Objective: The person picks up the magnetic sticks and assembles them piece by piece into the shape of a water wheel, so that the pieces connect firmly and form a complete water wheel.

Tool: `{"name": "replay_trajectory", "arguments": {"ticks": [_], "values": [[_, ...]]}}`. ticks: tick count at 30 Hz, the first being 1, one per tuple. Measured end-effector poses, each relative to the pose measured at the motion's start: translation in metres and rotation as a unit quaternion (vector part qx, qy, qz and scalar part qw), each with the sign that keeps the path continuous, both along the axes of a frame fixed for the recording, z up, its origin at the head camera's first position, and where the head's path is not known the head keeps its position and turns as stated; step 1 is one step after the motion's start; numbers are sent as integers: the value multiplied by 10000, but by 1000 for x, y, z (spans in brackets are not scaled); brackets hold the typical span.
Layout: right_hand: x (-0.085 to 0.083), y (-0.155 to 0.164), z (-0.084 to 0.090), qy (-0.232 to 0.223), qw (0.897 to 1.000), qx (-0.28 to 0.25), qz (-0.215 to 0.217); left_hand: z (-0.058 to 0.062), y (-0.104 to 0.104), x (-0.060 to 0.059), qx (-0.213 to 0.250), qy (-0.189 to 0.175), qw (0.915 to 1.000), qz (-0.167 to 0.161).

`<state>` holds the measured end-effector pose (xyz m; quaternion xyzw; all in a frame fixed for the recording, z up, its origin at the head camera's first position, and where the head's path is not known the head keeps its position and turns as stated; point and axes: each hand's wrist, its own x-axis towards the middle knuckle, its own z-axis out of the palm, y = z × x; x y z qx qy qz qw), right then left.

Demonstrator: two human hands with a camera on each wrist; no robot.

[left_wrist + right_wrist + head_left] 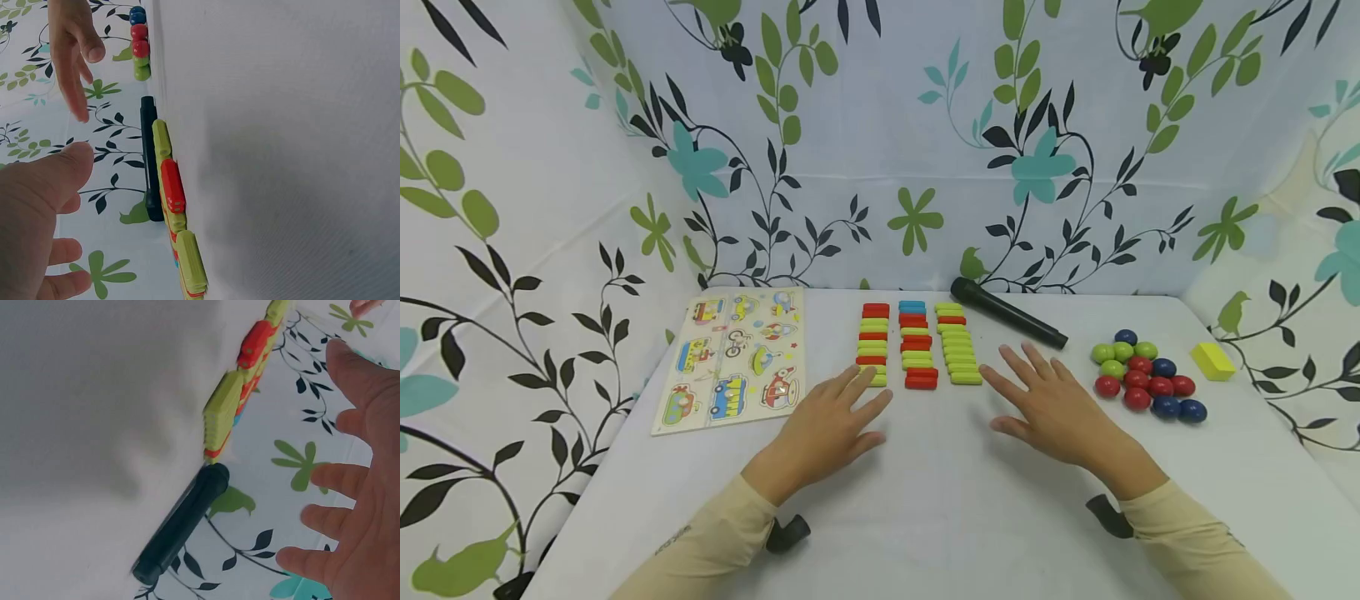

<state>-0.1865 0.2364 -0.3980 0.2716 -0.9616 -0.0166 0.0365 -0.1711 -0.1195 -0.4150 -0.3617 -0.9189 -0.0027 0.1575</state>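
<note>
While the picture board (730,358) lies leftmost, the left hand (831,425), fingers spread, holds nothing near three columns of coloured bars (916,343) on the table (940,500), long axes crosswise, the columns running front to back; the right hand (1060,417), fingers spread, is empty.

Left column of bars (873,337): red, yellow-green. Middle column of bars (915,343): blue, red, yellow-green. Right column of bars (957,343): yellow-green, one red. Cylinder (1009,313): black. Balls (1137,380): red, dark blue, lime. Block (1213,362): yellow. Picture board (736,343): cream, multicoloured vehicles. Backdrop cloth (865,150): white, green-black-turquoise foliage print. Sleeves (711,521): beige.
</note>
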Motion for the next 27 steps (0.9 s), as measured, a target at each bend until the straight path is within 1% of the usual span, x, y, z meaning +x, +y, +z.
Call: {"name": "replay_trajectory", "arguments": {"ticks": [4,8,13,16,22,27], "values": [[-6,19,1,158,9998,109,-96,-4,-2,4,166,-51,9998,-71],[-15,51,5,237,9985,206,-440,-8,-3,7,294,5,9994,-169],[-27,90,4,29,9953,166,-953,-10,-5,9,391,99,9989,-253],[-31,107,-1,-122,9938,103,-1097,-11,-6,11,406,85,9988,-252],[-35,122,-10,-361,9919,155,-1205,-13,-8,15,434,-56,9987,-265],[-38,125,-11,-399,9911,315,-1228,-15,-11,18,492,-99,9984,-250]]}}
